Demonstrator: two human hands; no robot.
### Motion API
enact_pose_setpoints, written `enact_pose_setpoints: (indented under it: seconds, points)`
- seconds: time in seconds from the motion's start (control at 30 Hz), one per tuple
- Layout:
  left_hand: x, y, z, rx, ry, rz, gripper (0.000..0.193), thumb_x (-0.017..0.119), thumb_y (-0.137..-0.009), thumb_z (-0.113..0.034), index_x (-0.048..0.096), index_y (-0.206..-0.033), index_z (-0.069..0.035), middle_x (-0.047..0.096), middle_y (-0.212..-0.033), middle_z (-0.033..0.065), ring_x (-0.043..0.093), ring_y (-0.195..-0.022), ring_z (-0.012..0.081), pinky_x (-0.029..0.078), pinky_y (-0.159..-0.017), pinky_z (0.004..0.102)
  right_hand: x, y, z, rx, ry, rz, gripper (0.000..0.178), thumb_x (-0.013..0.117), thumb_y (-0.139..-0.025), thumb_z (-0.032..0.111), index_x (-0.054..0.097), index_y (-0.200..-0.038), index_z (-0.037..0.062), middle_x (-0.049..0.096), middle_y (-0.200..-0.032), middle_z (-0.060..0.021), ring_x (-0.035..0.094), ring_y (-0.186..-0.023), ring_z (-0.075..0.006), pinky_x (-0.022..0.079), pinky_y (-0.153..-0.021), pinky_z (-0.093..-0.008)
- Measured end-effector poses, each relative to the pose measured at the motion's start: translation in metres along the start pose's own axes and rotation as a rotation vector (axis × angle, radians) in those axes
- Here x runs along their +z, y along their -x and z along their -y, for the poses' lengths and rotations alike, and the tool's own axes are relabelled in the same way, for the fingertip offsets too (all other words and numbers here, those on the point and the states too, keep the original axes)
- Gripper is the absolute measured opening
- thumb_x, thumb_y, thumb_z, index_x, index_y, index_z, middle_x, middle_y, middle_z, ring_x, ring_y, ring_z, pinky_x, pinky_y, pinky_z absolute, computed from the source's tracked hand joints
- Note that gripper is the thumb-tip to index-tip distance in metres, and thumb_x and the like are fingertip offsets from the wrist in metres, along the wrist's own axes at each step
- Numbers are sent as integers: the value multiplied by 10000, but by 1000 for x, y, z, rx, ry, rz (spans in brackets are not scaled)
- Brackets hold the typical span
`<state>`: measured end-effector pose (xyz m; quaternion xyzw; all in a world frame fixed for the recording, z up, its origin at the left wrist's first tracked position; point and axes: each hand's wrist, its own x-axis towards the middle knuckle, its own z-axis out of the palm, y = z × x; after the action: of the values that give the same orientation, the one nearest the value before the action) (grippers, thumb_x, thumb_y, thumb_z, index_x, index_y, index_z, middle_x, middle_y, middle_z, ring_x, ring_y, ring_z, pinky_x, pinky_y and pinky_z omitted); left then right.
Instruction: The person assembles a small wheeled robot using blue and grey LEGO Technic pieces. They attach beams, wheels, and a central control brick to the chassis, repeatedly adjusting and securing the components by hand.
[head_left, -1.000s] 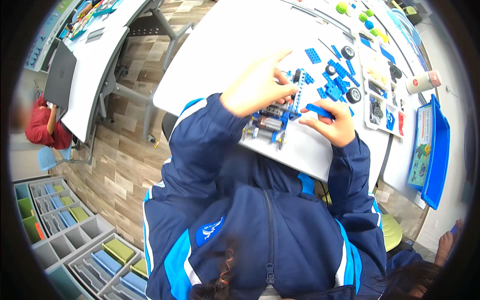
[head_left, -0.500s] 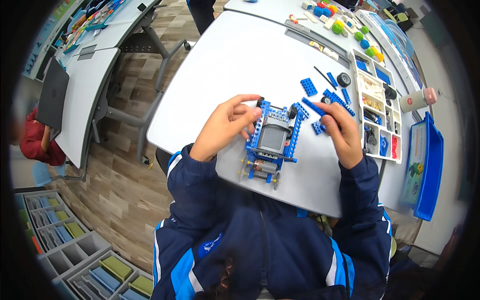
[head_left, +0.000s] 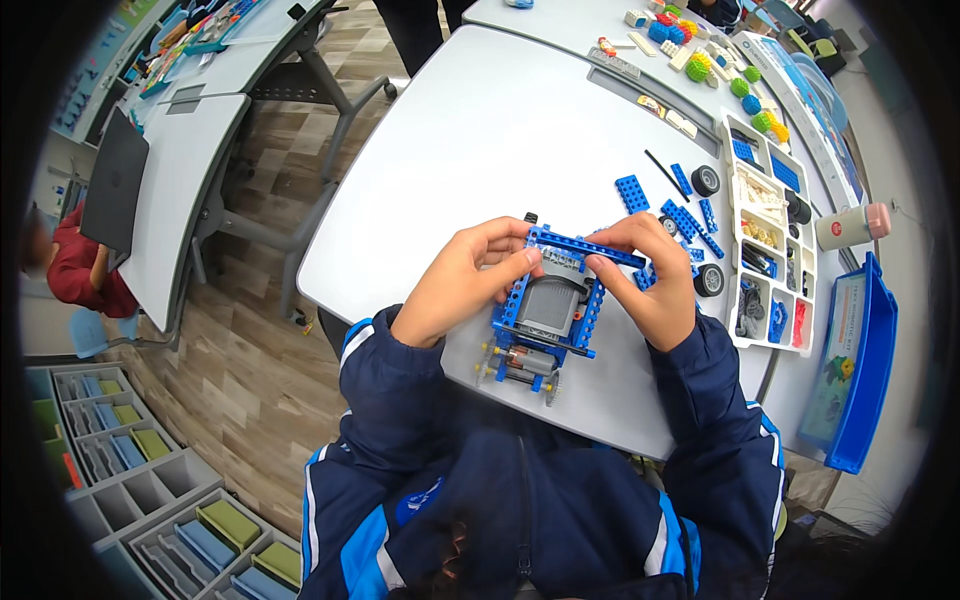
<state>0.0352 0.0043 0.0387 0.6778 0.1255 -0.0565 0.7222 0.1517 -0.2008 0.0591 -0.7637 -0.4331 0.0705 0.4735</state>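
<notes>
A blue building-brick model with a grey block in its middle sits on the white table in front of me. My left hand grips its far left corner, thumb and fingertips closed on the frame. A long blue beam with holes lies across the model's far end. My right hand pinches this beam near its right part with thumb and fingers. Whether the beam is fastened to the frame cannot be told. A motor-like grey cylinder shows at the model's near end.
Loose blue bricks and black wheels lie right of the model. Beyond them stands a white sorting tray of parts, with a pink-lidded bottle and a blue bin farther right. A person in red sits at the left table.
My right hand has brought the blue beam leftward and laid it across the model's far end. A black wheel near the tray, hidden before, now shows.
</notes>
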Motion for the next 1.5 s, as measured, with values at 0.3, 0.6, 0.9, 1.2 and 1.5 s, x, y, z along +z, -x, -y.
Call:
enact_pose_setpoints:
  seconds: [0.3, 0.6, 0.9, 1.2, 1.5]
  points:
    - [10, 4, 5, 144, 28, -70, 362, 594, -995, -184, 573, -1297, 14, 687, -937, 51, 618, -873, 99, 480, -788, 234, -9, 0, -6, 11, 65, -99, 84, 653, -897, 66, 683, -916, -9, 608, -800, -94, 545, -775, -213, 419, -718, -310]
    - [21, 11, 3, 122, 96, -131, 365, 565, -1008, -178, 569, -1318, 15, 689, -961, 65, 631, -909, 104, 486, -825, 237, 2, -2, -37, 300, -41, -40, 294, 598, -997, 221, 694, -886, -34, 609, -780, -72, 507, -735, -145, 388, -674, -303]
    - [21, 6, 10, 116, 146, -134, 404, 566, -1007, -222, 549, -1341, 4, 676, -993, 57, 602, -957, 100, 455, -876, 247, 18, 0, -35, 159, -138, 84, 434, 389, -1062, 311, 694, -999, 9, 576, -768, -97, 498, -781, -208, 384, -783, -351]
    - [21, 5, 13, 94, 216, -143, 393, 595, -994, -235, 560, -1282, 29, 679, -1014, 61, 598, -952, 91, 456, -860, 236, 22, 3, -39, 178, -71, 169, 546, 330, -1078, 372, 678, -1038, -47, 630, -925, -106, 536, -838, -176, 420, -805, -305]
    - [23, 2, 19, 128, 213, -179, 374, 595, -997, -212, 557, -1279, 32, 699, -963, 54, 610, -866, 74, 442, -726, 202, 19, 5, -30, 166, 10, 167, 453, 376, -1064, 290, 691, -1017, -31, 600, -850, -111, 541, -790, -211, 416, -747, -319]
